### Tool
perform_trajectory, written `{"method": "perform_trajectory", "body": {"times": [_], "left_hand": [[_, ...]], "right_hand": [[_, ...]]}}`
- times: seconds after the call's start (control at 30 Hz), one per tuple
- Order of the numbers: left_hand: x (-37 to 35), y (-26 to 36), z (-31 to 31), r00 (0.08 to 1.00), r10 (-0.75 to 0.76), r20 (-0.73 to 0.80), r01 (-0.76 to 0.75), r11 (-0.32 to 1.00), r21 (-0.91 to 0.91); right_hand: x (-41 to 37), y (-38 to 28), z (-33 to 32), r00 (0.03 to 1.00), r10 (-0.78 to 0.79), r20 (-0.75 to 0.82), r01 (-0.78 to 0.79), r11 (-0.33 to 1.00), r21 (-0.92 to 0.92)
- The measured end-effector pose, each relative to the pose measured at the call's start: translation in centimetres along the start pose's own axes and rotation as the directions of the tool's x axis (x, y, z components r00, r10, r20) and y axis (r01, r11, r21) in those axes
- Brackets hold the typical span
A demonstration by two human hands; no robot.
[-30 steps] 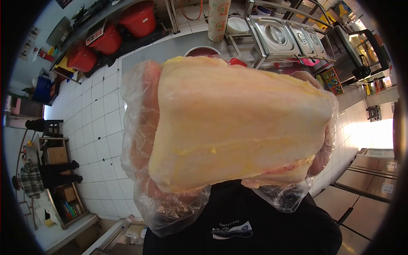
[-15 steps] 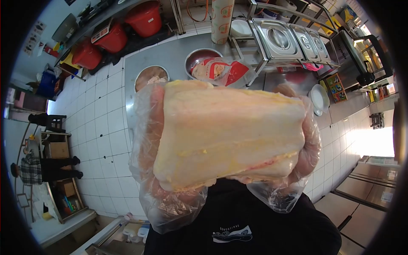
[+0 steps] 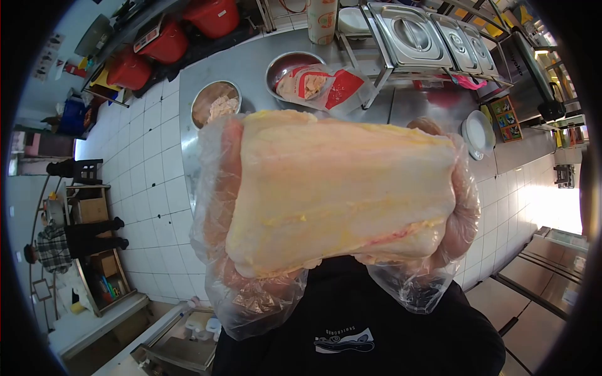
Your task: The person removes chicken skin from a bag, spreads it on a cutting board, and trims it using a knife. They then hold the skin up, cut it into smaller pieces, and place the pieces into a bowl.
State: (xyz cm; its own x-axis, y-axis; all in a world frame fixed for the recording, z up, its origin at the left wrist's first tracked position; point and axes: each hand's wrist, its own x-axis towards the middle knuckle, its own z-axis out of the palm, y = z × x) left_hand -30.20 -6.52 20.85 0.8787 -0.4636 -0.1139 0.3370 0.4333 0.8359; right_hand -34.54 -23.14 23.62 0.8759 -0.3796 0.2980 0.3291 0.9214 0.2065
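A large, broad piece of raw chicken [image 3: 342, 194] with pale yellowish skin is held up close in front of my chest. My left hand [image 3: 218, 200], in a clear plastic glove, grips its left edge, with the fingers partly hidden. On the opposite edge, my right hand [image 3: 465, 200], gloved the same way, has its fingers curled round the side. Behind the chicken, a metal bowl [image 3: 199, 100] with pale meat pieces stands on the steel table [image 3: 251, 53]. Beside it is a second metal bowl [image 3: 272, 74], with a red-and-clear plastic bag [image 3: 342, 88] lying over its rim.
A steel rack with lidded pans [image 3: 411, 37] stands at the back right. White dishes [image 3: 478, 135] and a box with colourful compartments [image 3: 506, 119] sit right of the chicken. Red tubs [image 3: 213, 19] line the back left. Another person [image 3: 56, 247] is at far left.
My view has shifted slightly, so the bowls and rack appear a little higher. Both hands keep their hold on the chicken, which has hardly moved relative to me.
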Motion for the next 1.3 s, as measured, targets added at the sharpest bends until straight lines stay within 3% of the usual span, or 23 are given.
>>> {"method": "perform_trajectory", "body": {"times": [0.4, 0.63, 0.7, 0.77, 0.8, 0.87, 0.9, 0.97, 1.03, 1.07, 1.1, 1.17, 1.2, 1.27, 1.3], "left_hand": [[2.5, -1.9, 3.0, 1.0, 0.002, 0.031, -0.001, 1.0, -0.022], [5.4, -1.6, 4.6, 0.999, 0.003, 0.034, -0.001, 0.999, -0.049], [6.0, -1.0, 4.7, 0.999, 0.004, 0.036, -0.002, 0.999, -0.036], [6.7, -0.4, 4.6, 0.998, 0.033, 0.055, -0.041, 0.989, 0.144], [7.4, -0.4, 4.2, 0.993, 0.037, 0.116, -0.053, 0.989, 0.137], [7.4, -0.6, 2.3, 0.991, -0.058, 0.122, 0.07, 0.993, -0.096], [7.0, -0.3, 1.2, 0.985, -0.147, 0.093, 0.169, 0.933, -0.318], [7.5, 0.4, 0.3, 0.987, -0.103, 0.125, 0.146, 0.899, -0.413], [8.4, 0.6, -0.2, 0.97, 0.115, 0.213, -0.072, 0.978, -0.197], [8.5, 0.1, -0.6, 0.947, 0.193, 0.256, -0.174, 0.98, -0.096], [8.2, -0.5, -1.2, 0.923, 0.245, 0.297, -0.259, 0.966, 0.007], [7.4, -0.6, -2.3, 0.948, 0.15, 0.279, -0.166, 0.985, 0.036], [8.2, 0.3, -2.1, 0.971, 0.032, 0.235, -0.019, 0.998, -0.058], [9.0, 0.9, -2.7, 0.972, -0.055, 0.23, 0.102, 0.975, -0.197], [9.3, 0.7, -3.4, 0.967, -0.023, 0.255, 0.085, 0.969, -0.233]], "right_hand": [[-0.9, -3.5, 0.1, 0.988, 0.015, -0.156, -0.046, 0.979, -0.2], [-0.9, -6.9, -0.9, 0.97, 0.063, -0.235, -0.175, 0.852, -0.493], [-1.5, -7.4, -2.1, 0.949, 0.038, -0.314, -0.254, 0.686, -0.682], [-1.1, -7.3, -2.2, 0.942, 0.015, -0.336, -0.261, 0.662, -0.702], [-0.9, -7.0, -1.8, 0.944, 0.018, -0.328, -0.229, 0.754, -0.616], [-0.9, -5.3, -0.6, 0.918, -0.108, -0.381, -0.162, 0.776, -0.61], [-0.9, -4.5, 0.0, 0.899, -0.17, -0.404, -0.127, 0.782, -0.611], [-0.4, -3.9, -0.3, 0.926, -0.145, -0.35, -0.095, 0.805, -0.585], [0.5, -2.7, -0.5, 0.933, -0.19, -0.307, -0.008, 0.838, -0.545], [0.4, -2.8, -1.2, 0.966, -0.126, -0.224, -0.009, 0.855, -0.518], [0.0, -2.5, -1.4, 0.965, -0.103, -0.239, -0.04, 0.848, -0.529], [0.1, -2.0, -1.5, 0.938, -0.09, -0.334, -0.13, 0.804, -0.581], [0.6, -1.5, -1.8, 0.919, -0.124, -0.374, -0.134, 0.795, -0.592], [1.0, 0.0, -2.6, 0.873, -0.225, -0.433, -0.082, 0.807, -0.584], [1.1, 0.5, -3.0, 0.87, -0.231, -0.436, -0.071, 0.816, -0.573]]}}
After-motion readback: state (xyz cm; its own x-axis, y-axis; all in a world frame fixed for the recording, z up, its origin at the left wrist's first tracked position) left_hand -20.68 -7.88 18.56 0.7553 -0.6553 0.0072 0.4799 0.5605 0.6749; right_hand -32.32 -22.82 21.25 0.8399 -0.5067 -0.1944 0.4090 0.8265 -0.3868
